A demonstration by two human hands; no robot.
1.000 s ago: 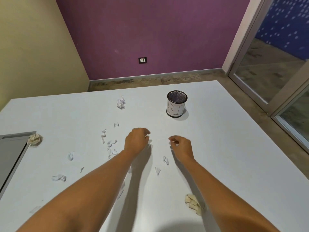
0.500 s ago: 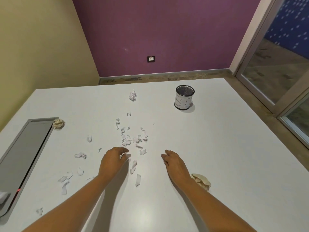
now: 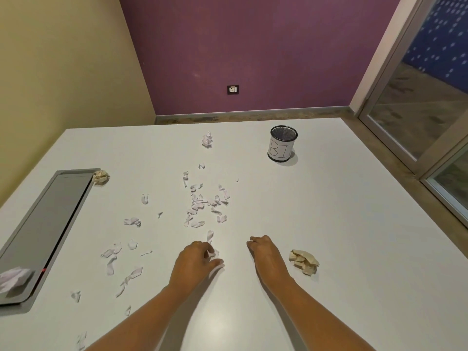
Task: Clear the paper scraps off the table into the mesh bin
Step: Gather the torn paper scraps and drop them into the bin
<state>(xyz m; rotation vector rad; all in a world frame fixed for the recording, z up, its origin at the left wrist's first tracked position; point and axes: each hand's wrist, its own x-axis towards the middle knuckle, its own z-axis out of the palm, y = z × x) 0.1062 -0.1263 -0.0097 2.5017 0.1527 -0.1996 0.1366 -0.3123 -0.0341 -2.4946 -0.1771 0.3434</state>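
Observation:
Several small white paper scraps [image 3: 202, 203] lie scattered over the white table [image 3: 342, 224], thickest at its middle and trailing to the near left. The black mesh bin [image 3: 282, 143], wrapped in a handwritten paper label, stands upright at the far right of the table. My left hand [image 3: 195, 262] rests on the table with its fingers curled around one or two white scraps [image 3: 214, 254]. Next to it, my right hand [image 3: 263, 252] lies palm down with the fingers curled, and nothing shows in it.
A crumpled beige wad [image 3: 304, 262] lies just right of my right hand. Another beige wad [image 3: 100, 176] sits by the grey recessed panel [image 3: 43, 224] at the left, which holds a white wad [image 3: 14, 278]. A crumpled white ball [image 3: 207, 140] lies far centre.
The view has tilted and shifted, bringing more scraps and the grey panel into view. Both hands have drawn back toward me, and the left hand has closed on scraps near the table's middle.

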